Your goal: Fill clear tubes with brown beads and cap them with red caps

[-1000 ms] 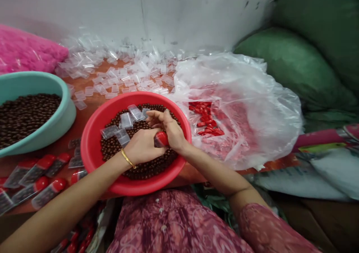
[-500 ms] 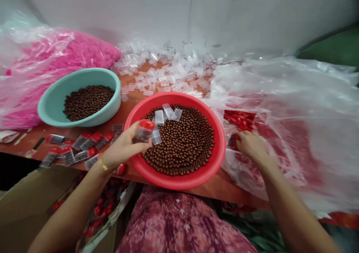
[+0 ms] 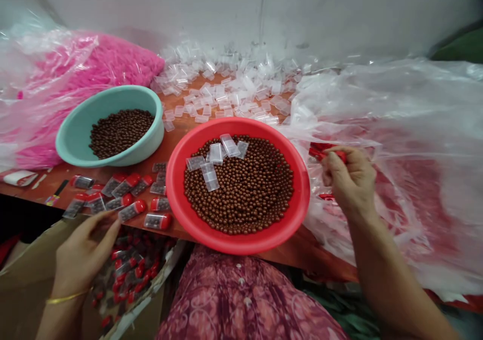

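A red basin (image 3: 177, 199) in front of me holds brown beads (image 3: 245, 189) with a few clear little tubes (image 3: 215, 159) lying on top. My right hand (image 3: 349, 181) is over the clear plastic bag (image 3: 396, 144) to the right of the basin, pinching a red cap (image 3: 332, 153) between its fingertips. My left hand (image 3: 85, 252) is low at the left, fingers out and empty, over a cardboard box (image 3: 26, 279) of filled red-capped tubes (image 3: 130, 267) just below the table edge.
A teal basin (image 3: 71, 139) of brown beads stands at the left. Filled red-capped tubes (image 3: 124, 206) lie along the table's front edge. Several empty clear tubes (image 3: 226, 86) are heaped at the back by the wall. A pink-filled bag (image 3: 75, 78) lies far left.
My left hand carried the capped tube away from the red basin, lowered over the box and now holds nothing. My right hand has lifted a red cap from the bag.
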### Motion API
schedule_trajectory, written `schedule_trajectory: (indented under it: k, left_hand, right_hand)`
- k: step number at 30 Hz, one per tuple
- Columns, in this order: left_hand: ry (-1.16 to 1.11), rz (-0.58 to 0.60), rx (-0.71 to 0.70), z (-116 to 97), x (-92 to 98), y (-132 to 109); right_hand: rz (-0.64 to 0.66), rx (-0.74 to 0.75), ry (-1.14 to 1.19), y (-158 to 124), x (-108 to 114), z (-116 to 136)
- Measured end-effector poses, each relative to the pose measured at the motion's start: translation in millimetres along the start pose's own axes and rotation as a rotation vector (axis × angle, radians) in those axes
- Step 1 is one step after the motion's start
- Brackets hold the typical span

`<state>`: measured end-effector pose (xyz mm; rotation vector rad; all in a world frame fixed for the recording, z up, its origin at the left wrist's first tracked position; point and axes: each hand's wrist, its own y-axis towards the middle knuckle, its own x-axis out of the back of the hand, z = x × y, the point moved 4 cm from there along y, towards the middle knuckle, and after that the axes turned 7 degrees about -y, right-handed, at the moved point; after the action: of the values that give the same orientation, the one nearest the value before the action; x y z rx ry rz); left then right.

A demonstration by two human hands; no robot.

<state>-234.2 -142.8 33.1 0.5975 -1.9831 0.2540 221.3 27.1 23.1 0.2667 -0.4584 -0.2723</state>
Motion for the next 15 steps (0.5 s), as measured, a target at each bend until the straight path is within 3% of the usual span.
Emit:
schedule_trajectory:
  k: [2,4,6,10,15]
  left_hand:
    - [-0.012,-0.026,-0.274,-61,-1.8,10]
    - [0.108,0.108,-0.511,-119,-20.6,20]
    - [0.312,0.251,-0.548,-157,-49.0,36]
    - [0.535,0.426,-0.501,-194,-100.7,71]
    - [0.458,0.714,-0.461,-204,-131.4,90]
  right_hand:
    - [0.119,0.102,-0.058,-9,-23,22]
    - [0.287,0.193,-0.159,-19,-47,38]
    - [0.463,0.264,-0.293,-27,-68,46]
    - [0.693,0.357,-0.558,-36,-88,53]
    - [0.808,0.347,-0.658,-32,-91,59]
